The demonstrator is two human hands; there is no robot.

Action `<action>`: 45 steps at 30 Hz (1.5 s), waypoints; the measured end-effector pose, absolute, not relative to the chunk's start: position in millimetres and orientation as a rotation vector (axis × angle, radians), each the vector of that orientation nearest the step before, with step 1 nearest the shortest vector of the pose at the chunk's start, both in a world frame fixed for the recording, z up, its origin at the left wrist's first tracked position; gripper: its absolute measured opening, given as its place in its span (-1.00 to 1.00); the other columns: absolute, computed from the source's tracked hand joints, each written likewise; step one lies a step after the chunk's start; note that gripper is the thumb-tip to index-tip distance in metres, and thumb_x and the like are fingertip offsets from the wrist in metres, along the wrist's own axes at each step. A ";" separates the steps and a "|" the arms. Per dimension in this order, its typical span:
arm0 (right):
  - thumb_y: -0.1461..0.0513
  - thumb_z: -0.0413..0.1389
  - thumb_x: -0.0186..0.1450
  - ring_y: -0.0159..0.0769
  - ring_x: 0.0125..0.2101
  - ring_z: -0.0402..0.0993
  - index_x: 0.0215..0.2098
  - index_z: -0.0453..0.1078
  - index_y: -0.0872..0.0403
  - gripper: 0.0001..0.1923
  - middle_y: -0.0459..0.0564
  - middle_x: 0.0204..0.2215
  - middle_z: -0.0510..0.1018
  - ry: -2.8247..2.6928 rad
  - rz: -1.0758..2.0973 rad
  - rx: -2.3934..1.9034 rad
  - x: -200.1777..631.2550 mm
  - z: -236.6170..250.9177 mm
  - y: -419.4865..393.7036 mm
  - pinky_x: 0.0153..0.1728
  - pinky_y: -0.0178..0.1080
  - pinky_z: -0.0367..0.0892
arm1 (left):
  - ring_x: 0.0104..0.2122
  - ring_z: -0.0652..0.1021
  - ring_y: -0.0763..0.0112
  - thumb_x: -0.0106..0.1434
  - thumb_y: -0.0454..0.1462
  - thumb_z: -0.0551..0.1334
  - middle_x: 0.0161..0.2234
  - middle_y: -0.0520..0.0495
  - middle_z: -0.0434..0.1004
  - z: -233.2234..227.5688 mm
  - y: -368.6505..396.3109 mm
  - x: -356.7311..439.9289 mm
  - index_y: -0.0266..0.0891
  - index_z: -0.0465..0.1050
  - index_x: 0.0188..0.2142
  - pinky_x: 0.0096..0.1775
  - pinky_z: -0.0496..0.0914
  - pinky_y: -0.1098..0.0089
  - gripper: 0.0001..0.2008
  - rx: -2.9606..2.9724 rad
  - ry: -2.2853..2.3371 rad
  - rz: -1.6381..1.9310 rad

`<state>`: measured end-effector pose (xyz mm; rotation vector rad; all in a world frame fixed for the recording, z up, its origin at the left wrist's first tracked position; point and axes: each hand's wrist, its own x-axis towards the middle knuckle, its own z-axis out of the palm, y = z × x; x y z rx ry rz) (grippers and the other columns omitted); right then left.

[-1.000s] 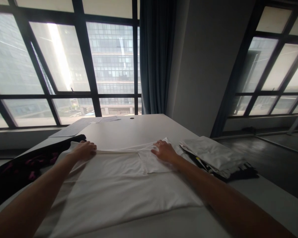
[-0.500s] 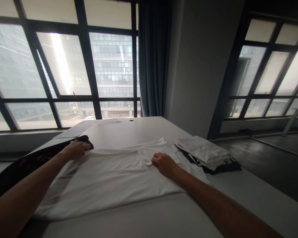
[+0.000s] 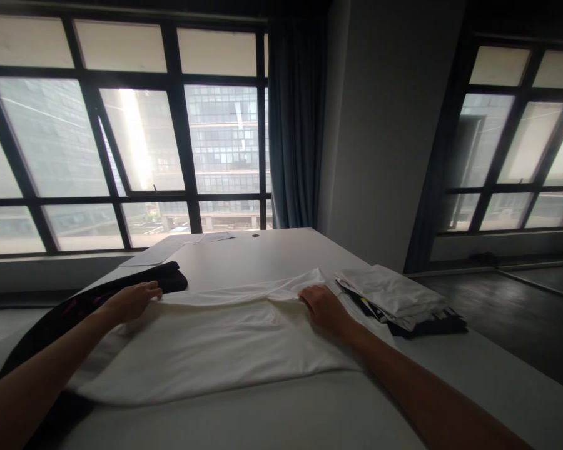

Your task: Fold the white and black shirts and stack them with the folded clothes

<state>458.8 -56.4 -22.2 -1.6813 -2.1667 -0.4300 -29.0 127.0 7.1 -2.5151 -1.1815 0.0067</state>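
White garment (image 3: 206, 350) lies spread on our worktop (image 3: 263, 419), long axis approx. L–R, mostly nearside of our hands, both touching it. Our L hand (image 3: 138, 299) pinches its far-L corner; our R hand (image 3: 323, 307) its far edge nr the R end. Vs. prev. frame, R hand's moved from resting farther in to gripping that edge.

We are holding both bare arms outstretched and converging forward. Left forearm (image 3: 56, 369) is slanting in from lower left; left hand (image 3: 138, 301) is facing back-up, fingers bending into a pinch. Right forearm (image 3: 413, 384) is slanting in from lower right; right hand (image 3: 327, 310) is curling into a fuller grip. Hands are resting well apart.
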 end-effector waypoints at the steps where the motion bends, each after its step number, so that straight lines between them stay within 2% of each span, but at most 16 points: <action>1: 0.31 -0.08 0.41 -0.22 -0.22 0.42 -0.21 0.43 0.13 -0.77 0.07 -0.27 0.56 -2.188 -0.418 -1.667 458.4 -22.3 -56.8 -0.13 -0.22 0.13 | -0.21 0.58 0.22 0.10 -0.54 0.00 -0.11 -0.22 0.51 8.0 123.0 -28.4 -0.26 0.54 -0.16 -0.16 0.43 0.27 -0.56 -2.533 -1.206 0.032; 6: 0.34 -0.03 0.37 -0.22 -0.21 0.44 -0.21 0.43 0.13 -0.80 0.07 -0.25 0.56 -2.239 -0.377 -1.621 457.6 -19.3 -58.6 -0.12 -0.23 0.16 | -0.19 0.57 0.22 0.07 -0.53 0.04 -0.18 -0.12 0.52 7.4 104.2 -24.4 -0.18 0.56 -0.25 -0.17 0.42 0.31 -0.59 -2.587 -1.272 0.105; 10: 0.32 -0.06 0.39 -0.24 -0.24 0.45 -0.21 0.42 0.13 -0.79 0.07 -0.28 0.56 -2.211 -0.371 -1.609 458.1 -15.7 -61.1 -0.15 -0.24 0.18 | -0.11 0.55 0.11 0.08 -0.47 0.11 -0.13 -0.15 0.52 -1.4 96.9 -29.4 -0.19 0.53 -0.19 -0.15 0.41 0.23 -0.65 -2.486 -1.382 0.129; 15: 0.29 -0.09 0.42 -0.26 -0.28 0.45 -0.22 0.42 0.12 -0.76 0.05 -0.30 0.55 -2.168 -0.347 -1.594 459.6 -18.3 -60.6 -0.18 -0.26 0.19 | -0.11 0.52 0.06 0.21 -0.53 -0.03 -0.14 -0.29 0.51 3.9 94.9 -43.7 -0.34 0.52 -0.23 -0.18 0.40 0.18 -0.63 -2.259 -1.451 0.124; 20: 0.25 -0.11 0.44 -0.26 -0.26 0.47 -0.18 0.42 0.10 -0.74 0.05 -0.27 0.56 -2.039 -0.268 -1.602 461.7 -16.7 -62.3 -0.21 -0.28 0.20 | -0.19 0.52 0.07 0.34 -0.46 -0.12 -0.18 -0.30 0.50 21.4 98.0 -57.3 -0.36 0.52 -0.21 -0.24 0.38 0.21 -0.59 -2.123 -1.446 -0.052; 25: 0.29 0.00 0.34 -0.29 -0.35 0.47 -0.31 0.47 0.08 -0.80 0.01 -0.35 0.58 -2.237 0.083 -1.611 460.0 -13.1 -72.4 -0.30 -0.34 0.22 | -0.05 0.50 0.03 0.23 -0.53 -0.04 -0.07 -0.33 0.51 8.2 104.3 -65.0 -0.35 0.55 -0.16 -0.13 0.36 0.17 -0.60 -2.262 -1.432 0.141; 29: 0.32 0.02 0.29 -0.30 -0.37 0.46 -0.35 0.48 0.09 -0.82 0.01 -0.38 0.58 -2.273 0.145 -1.595 457.3 -9.6 -76.9 -0.32 -0.35 0.22 | 0.02 0.47 -0.01 0.17 -0.48 0.10 0.04 -0.31 0.47 -2.0 106.7 -66.1 -0.29 0.58 -0.22 -0.03 0.32 0.07 -0.69 -2.352 -1.532 0.163; 35: 0.26 -0.04 0.35 -0.28 -0.35 0.45 -0.32 0.45 0.10 -0.78 0.02 -0.35 0.57 -2.137 0.107 -1.488 457.2 -3.0 -76.1 -0.28 -0.33 0.23 | -0.24 0.54 0.12 0.27 -0.51 -0.06 -0.18 -0.31 0.46 8.6 102.5 -60.0 -0.42 0.55 -0.26 -0.22 0.38 0.22 -0.62 -2.219 -1.602 0.068; 41: 0.27 0.00 0.29 -0.33 -0.40 0.42 -0.32 0.49 0.13 -0.79 -0.01 -0.40 0.57 -2.182 0.287 -1.500 460.7 -3.9 -77.4 -0.34 -0.34 0.24 | -0.23 0.54 0.12 0.23 -0.49 -0.01 -0.19 -0.29 0.46 -0.7 106.4 -63.5 -0.40 0.54 -0.21 -0.21 0.40 0.23 -0.66 -2.192 -1.582 0.088; 45: 0.18 0.15 0.20 -0.40 -0.51 0.36 -0.35 0.56 0.11 -0.81 -0.09 -0.51 0.54 -2.323 0.466 -1.560 463.5 -4.2 -77.3 -0.47 -0.38 0.19 | -0.16 0.55 0.01 0.16 -0.41 0.10 -0.18 -0.32 0.52 -10.7 118.1 -78.5 -0.35 0.57 -0.28 -0.12 0.39 0.07 -0.74 -2.277 -1.599 0.134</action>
